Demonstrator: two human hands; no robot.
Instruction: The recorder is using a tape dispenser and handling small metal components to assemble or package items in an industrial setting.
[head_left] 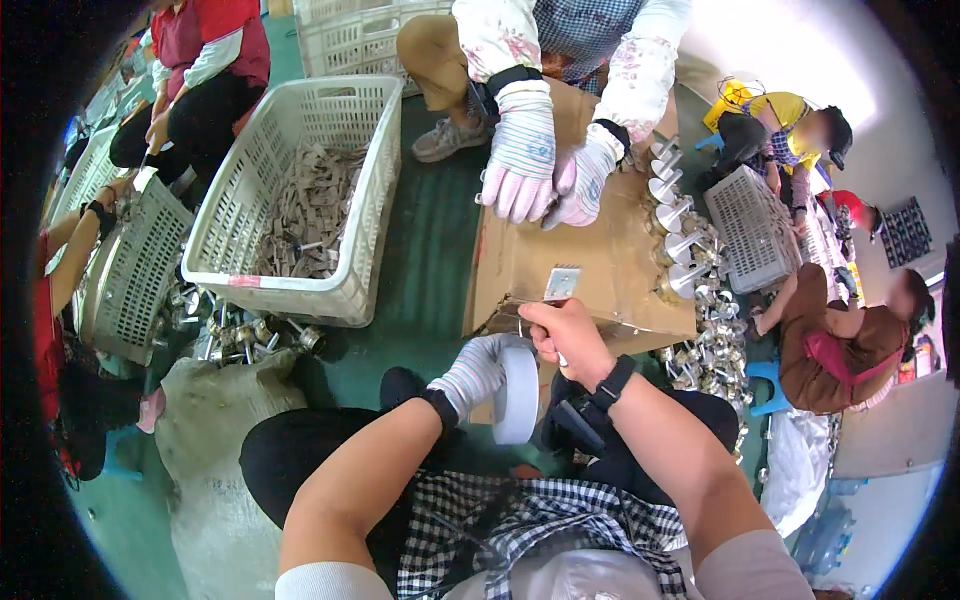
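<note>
My left hand (472,377), in a striped knit glove, grips a wide roll of whitish tape (517,400) in front of my lap. My bare right hand (568,338) is closed at the near edge of a brown cardboard box (510,262); a small pale bit shows below its fingers, but I cannot make out what it holds. Just beyond that hand, a small whitish rectangular piece with dark dots (563,283) lies on the box top. Across from me, a co-worker's two gloved hands (522,160) press together on the far part of the box.
A white plastic crate (300,100) of flat greyish pieces stands at the left. Silver metal parts with round discs (683,270) line the box's right side, with more heaped on the floor. A pale sack (225,440) lies at lower left. Other people sit working on both sides.
</note>
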